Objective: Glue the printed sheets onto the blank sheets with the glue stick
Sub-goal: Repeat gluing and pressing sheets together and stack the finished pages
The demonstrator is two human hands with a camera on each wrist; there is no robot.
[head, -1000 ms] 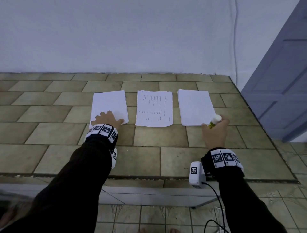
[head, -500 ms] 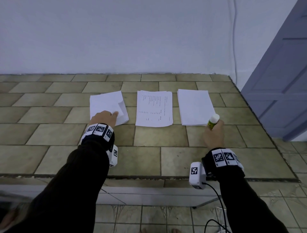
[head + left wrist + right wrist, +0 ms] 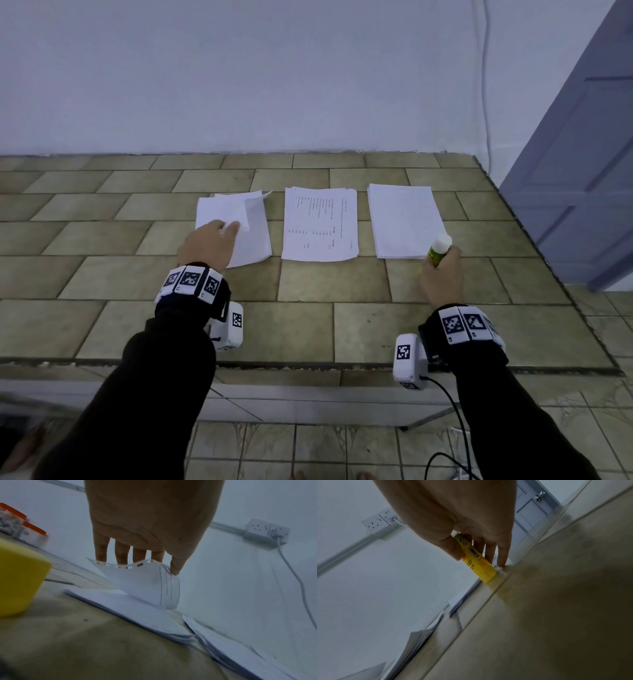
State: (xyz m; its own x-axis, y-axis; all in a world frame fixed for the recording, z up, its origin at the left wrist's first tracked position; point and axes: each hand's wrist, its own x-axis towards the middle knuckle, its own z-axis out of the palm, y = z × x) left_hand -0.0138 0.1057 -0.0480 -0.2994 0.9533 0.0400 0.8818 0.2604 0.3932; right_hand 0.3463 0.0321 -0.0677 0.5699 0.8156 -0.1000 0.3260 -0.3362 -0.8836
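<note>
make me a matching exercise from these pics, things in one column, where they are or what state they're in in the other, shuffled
Things:
1. yellow glue stick with white cap
2. left pile of white sheets
3. middle pile of printed sheets
4. right pile of blank white sheets

States:
A. lying flat, touched by neither hand
B. top sheet curled up, pinched by the left hand
C. gripped in the right hand
D. lying flat, the glue stick at its near right corner

Pairs: 1-C, 2-B, 3-A, 4-D
</note>
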